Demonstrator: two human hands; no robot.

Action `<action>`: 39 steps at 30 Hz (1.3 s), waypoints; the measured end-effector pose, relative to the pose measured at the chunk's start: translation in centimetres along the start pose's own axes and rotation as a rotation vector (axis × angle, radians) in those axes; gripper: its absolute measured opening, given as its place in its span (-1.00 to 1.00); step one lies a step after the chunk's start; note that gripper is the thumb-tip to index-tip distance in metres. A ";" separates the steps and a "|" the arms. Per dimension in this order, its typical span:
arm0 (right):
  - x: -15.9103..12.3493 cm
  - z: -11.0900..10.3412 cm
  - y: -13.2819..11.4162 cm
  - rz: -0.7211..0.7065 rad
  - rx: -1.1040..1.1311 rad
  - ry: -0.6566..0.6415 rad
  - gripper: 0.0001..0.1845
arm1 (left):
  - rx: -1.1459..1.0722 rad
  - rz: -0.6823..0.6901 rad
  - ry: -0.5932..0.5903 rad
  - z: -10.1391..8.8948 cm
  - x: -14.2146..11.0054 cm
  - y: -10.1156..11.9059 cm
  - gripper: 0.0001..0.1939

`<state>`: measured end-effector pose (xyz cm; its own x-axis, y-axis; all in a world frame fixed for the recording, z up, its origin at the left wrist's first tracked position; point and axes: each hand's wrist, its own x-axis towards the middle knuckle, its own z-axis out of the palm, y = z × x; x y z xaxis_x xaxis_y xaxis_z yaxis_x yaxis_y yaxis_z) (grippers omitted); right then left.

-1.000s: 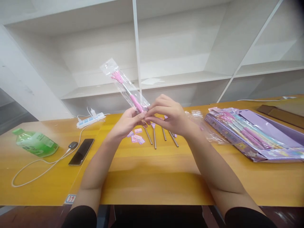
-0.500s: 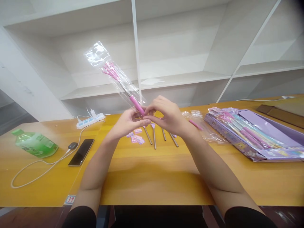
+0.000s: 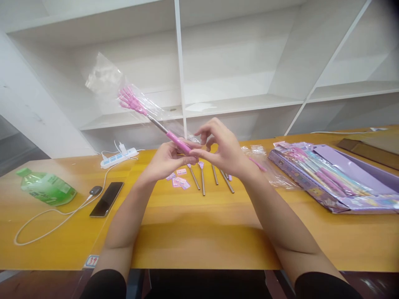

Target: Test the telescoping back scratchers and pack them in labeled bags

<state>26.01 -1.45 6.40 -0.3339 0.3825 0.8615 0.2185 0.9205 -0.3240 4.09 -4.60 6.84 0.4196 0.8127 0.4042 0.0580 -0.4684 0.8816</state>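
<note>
My left hand [image 3: 163,162] is closed around the pink grip of a telescopic back scratcher [image 3: 177,141]. Its pink claw head points up and left, and a clear plastic bag [image 3: 102,77] surrounds it, sticking out past the claw. My right hand [image 3: 227,145] is at the grip's lower end, thumb close to it or touching it; its fingers are curved and apart from the thumb. Below the hands, several metal rods [image 3: 203,182], some with small lilac claw heads, lie on the table beside small printed cards [image 3: 181,182].
At right stands a purple display box [image 3: 327,203] with bagged back scratchers [image 3: 330,174]; clear bags [image 3: 279,176] lie beside it. A green bottle [image 3: 46,187], a phone [image 3: 107,200] and a power strip [image 3: 119,158] are at left. White shelving [image 3: 243,104] rises behind the table.
The bagged back scratcher has tilted further left and its claw end is lower. My right fingers have lifted from the grip's end and spread away from the thumb.
</note>
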 end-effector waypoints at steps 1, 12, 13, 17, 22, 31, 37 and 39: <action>0.0 -0.1 0.0 0.043 0.022 -0.041 -0.62 | -0.017 0.005 -0.008 0.1 0.0 0.1 -0.68; -0.1 0.3 0.3 0.128 0.043 -0.151 -0.35 | 0.069 0.025 -0.042 -0.2 -0.2 -0.5 -0.70; 0.0 0.4 0.5 0.117 0.040 -0.130 -0.36 | 0.092 0.039 -0.037 -0.2 -0.2 -0.5 -0.69; -0.1 0.7 0.9 0.066 0.022 -0.083 -0.36 | 0.143 0.063 -0.036 -0.2 -0.2 -0.5 -0.65; -0.2 0.7 0.7 0.060 -0.019 -0.048 -0.30 | 0.125 0.025 -0.066 -0.8 -0.5 -0.3 -0.60; -0.1 2.0 1.3 -0.028 -0.015 0.007 -0.27 | 0.185 0.114 -0.046 -0.3 -0.9 -0.7 -0.77; -0.3 2.4 1.2 -0.093 -0.020 0.070 -0.33 | 0.197 0.050 -0.147 -1.4 -0.8 -0.2 -0.72; -0.4 2.3 1.3 -0.104 -0.035 0.104 -0.35 | 0.261 0.050 -0.152 -1.4 -0.8 0.2 -0.69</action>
<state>24.32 -0.27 4.74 -0.2603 0.2734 0.9260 0.2197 0.9507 -0.2189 2.49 -4.88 7.07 0.5575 0.7343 0.3874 0.2561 -0.5960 0.7610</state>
